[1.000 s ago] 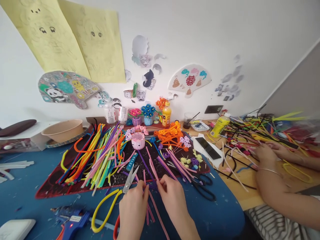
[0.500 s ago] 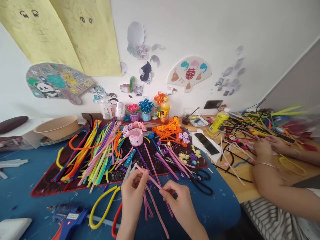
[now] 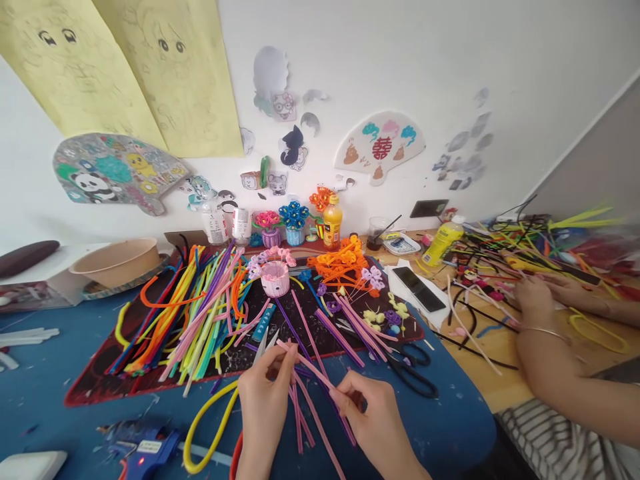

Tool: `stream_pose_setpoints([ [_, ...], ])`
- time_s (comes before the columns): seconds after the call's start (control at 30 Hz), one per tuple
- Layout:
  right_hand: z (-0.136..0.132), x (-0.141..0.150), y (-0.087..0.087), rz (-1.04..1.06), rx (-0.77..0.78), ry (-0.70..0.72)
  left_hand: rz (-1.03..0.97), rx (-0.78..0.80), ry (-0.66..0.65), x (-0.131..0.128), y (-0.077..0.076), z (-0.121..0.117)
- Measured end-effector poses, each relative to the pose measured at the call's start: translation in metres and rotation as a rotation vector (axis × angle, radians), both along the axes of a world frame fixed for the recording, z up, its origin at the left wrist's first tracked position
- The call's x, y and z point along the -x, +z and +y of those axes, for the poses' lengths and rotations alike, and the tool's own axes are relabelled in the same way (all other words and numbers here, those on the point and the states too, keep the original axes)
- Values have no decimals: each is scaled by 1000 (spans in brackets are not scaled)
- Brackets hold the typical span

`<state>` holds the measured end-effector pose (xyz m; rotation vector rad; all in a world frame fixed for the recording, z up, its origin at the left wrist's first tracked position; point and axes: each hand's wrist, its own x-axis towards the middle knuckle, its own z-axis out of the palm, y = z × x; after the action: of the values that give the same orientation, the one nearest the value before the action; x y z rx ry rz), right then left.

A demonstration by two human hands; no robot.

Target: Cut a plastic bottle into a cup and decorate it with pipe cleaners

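Note:
A short pink pipe cleaner is stretched between my two hands. My left hand pinches its left end, and my right hand grips the other end between thumb and fingers. Below them, more pink pipe cleaners lie loose on the blue table cover. Scissors with yellow and red handles rest beside my left hand, which partly hides them. Beyond my hands stands a small pink pot with pink and lilac flowers along its rim. Pink and purple pipe cleaners lie past my right hand.
A big bundle of coloured pipe cleaners covers the mat's left side. A blue glue gun lies front left, its light on. Black-handled scissors and a phone are to the right. Another person's hands work at the wooden table.
A second ago my hands were lower over the strands. Now they hold one pink pipe cleaner raised and stretched between them, and my right hand has shifted slightly to the right.

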<state>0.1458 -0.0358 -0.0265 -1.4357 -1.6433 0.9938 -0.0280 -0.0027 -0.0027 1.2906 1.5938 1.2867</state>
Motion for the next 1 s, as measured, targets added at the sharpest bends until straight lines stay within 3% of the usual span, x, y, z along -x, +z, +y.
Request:
stream_pose_setpoints([
  [0.37,3,-7,-1,6,52,-23,87,38,52,10,8,0],
  [0.57,5,-4,3,95,15,-83,33,60,-146,9,14,3],
  [0.7,7,0,3,98,-54,-50,27,69,-238,3,16,3],
  [0.87,9,1,2,108,-66,-17,-84,62,-200,-2,11,3],
  [1.0,11,1,4,255,-35,-113,-235,70,-145,-4,18,3],
])
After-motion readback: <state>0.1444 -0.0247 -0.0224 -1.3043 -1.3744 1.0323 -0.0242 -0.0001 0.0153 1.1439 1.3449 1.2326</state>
